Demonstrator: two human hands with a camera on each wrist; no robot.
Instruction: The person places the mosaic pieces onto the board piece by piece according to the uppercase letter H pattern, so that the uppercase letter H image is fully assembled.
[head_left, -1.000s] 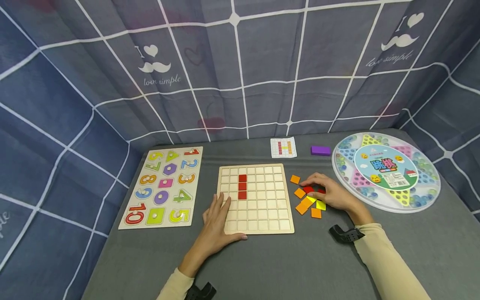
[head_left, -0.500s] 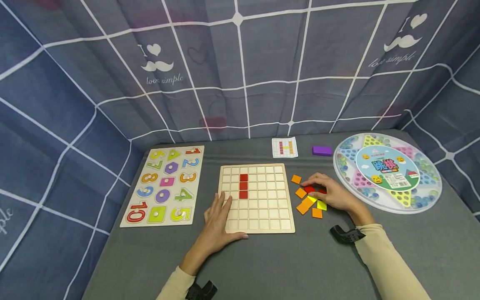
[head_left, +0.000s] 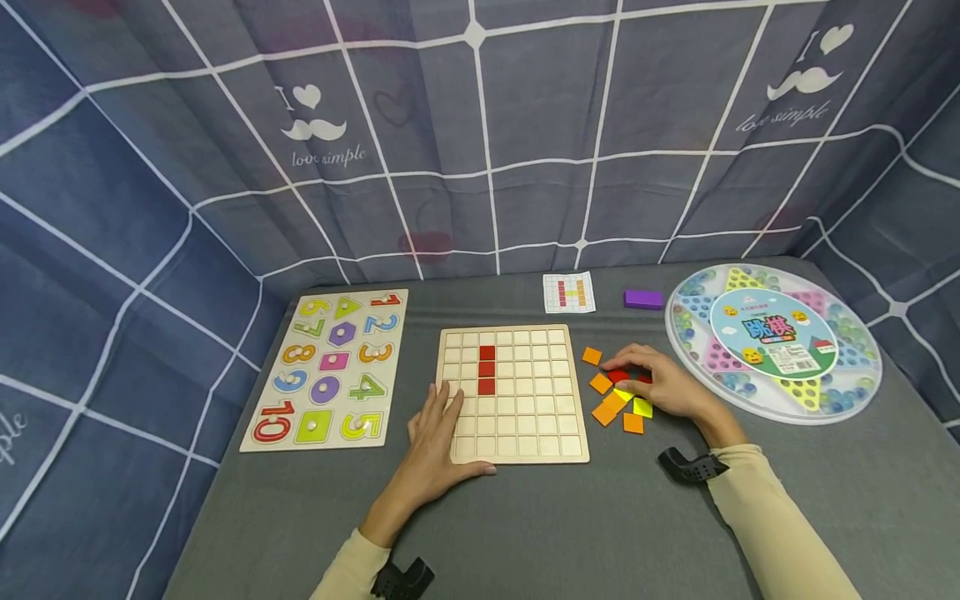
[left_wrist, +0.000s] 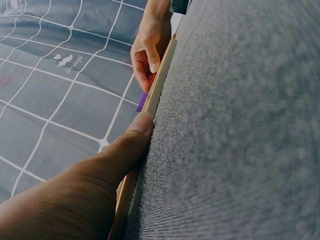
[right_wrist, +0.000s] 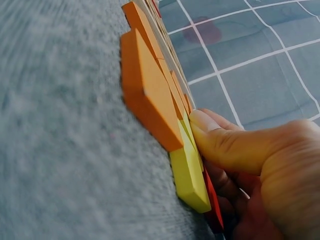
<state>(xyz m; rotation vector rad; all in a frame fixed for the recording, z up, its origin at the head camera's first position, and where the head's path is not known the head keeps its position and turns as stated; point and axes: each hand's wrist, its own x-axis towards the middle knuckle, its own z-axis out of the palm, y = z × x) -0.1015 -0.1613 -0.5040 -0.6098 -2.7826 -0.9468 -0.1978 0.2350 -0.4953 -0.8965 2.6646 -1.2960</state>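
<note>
A red tile [head_left: 617, 377] lies in the loose heap right of the grid board [head_left: 536, 426], at the fingertips of the right hand [head_left: 667, 383]. That hand's thumb and forefinger stand narrowly apart there; whether they pinch it cannot be told. Taking it by opposite edges and lifting straight up should spare the yellow tile [head_left: 642, 407] close by. The left hand [head_left: 430, 454], thumb spread wide from straight fingers, rests along the board's left and near edges; light pressure there should steady it. The pattern card [head_left: 568, 293] lies beyond, on the tabletop [head_left: 555, 525].
</note>
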